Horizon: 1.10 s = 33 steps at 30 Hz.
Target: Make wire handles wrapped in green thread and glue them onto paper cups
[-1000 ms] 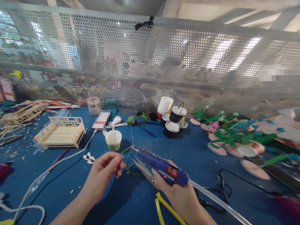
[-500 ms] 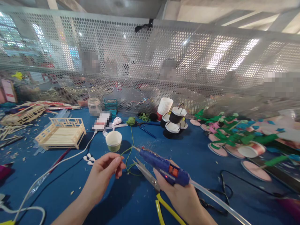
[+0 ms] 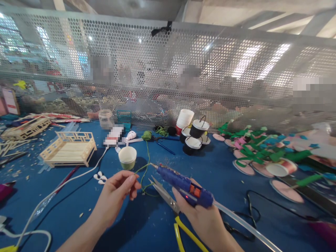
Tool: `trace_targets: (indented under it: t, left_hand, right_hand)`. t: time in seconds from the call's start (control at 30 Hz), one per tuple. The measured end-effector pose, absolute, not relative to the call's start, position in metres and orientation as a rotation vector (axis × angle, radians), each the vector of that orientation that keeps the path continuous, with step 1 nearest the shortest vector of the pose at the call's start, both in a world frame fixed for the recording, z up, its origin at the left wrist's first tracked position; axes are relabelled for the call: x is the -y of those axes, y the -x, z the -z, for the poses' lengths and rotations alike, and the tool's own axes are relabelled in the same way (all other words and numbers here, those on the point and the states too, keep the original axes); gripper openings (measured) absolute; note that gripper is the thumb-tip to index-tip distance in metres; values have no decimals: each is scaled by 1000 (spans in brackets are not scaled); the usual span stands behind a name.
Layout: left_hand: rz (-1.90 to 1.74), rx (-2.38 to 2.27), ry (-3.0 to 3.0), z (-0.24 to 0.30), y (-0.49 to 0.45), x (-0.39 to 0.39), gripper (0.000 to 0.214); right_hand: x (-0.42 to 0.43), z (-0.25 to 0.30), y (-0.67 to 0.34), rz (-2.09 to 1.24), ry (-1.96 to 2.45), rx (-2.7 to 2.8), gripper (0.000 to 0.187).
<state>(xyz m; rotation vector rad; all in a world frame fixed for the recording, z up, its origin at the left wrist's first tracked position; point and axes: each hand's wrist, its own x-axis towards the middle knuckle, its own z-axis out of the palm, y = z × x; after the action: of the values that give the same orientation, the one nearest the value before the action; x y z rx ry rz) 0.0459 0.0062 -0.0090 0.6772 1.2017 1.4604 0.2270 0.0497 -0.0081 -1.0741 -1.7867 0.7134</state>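
Your left hand [image 3: 120,190] is over the near middle of the blue tabletop [image 3: 215,171], thumb and forefinger pressed together on a thin strand of green yarn [image 3: 142,168], the other fingers loosely curled. The strand runs from your fingertips to the metal nozzle of the blue plastic glue gun with orange parts [image 3: 183,183]; whether it touches the nozzle is too small to tell. Your right hand [image 3: 201,218] is wrapped round the glue gun's grip, its fingers mostly hidden beneath the body. The nozzle points away from you and to your left, and a long translucent glue stick [image 3: 245,224] sticks out of the back.

Below the gun lie steel scissors with yellow handles [image 3: 166,196], blade tips near a loose loop of the yarn and handles towards you. Just beyond your left hand stands a small white paper cup with a green lower part [image 3: 127,165], upright. Further back sits a small round ball of green yarn [image 3: 147,135], a line of yarn trailing from it towards the nozzle. To your left is a miniature pale wooden bench [image 3: 68,154].
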Motion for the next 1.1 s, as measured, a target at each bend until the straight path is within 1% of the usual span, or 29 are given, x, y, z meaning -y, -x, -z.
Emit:
trace_targets:
  t: [0.13,0.2,0.33,0.37,0.4,0.5,0.6,0.63,0.77,1.0,1.1]
  left_hand:
    - [-1462,-1188,-668,10,-45,-6,20]
    - [-1465,-1179,-665,10,-45,-6,20]
    - [-1474,-1147,-650,11,-44,-5,20]
    - [-1473,-1132,-641,11,-44,-5,19]
    - [-1472,-1111,-628,11,-44,-6,18]
    - [-1468,-1024,-529,11,-43,-8,13]
    - [-1466,-933,-329,12,-41,-11,4]
    - [-1464,-906,-263,12,-40,-11,6]
    - [-1455,-820,-93,14,-38,-13,19]
    - [-1454,-713,81,12,-39,-15,25]
    - [-1459,-699,110,11,-39,-15,25]
  right_hand:
    - [-49,7,-226,-823,1059,1761,16]
    - [-49,12,-226,-812,1054,1777,20]
    - [-50,34,-226,-529,1094,1630,44]
    - [-50,39,-226,-490,1116,1601,48]
    - [-50,41,-227,-491,1126,1601,48]
    - [-48,34,-230,-679,1166,1686,36]
    - [-45,18,-231,-837,1185,1716,33]
    - [-43,14,-231,-856,1184,1716,31]
    - [-40,12,-230,-840,1146,1744,26]
    - [-44,16,-230,-748,991,1892,28]
    - [-47,16,-232,-716,944,1961,25]
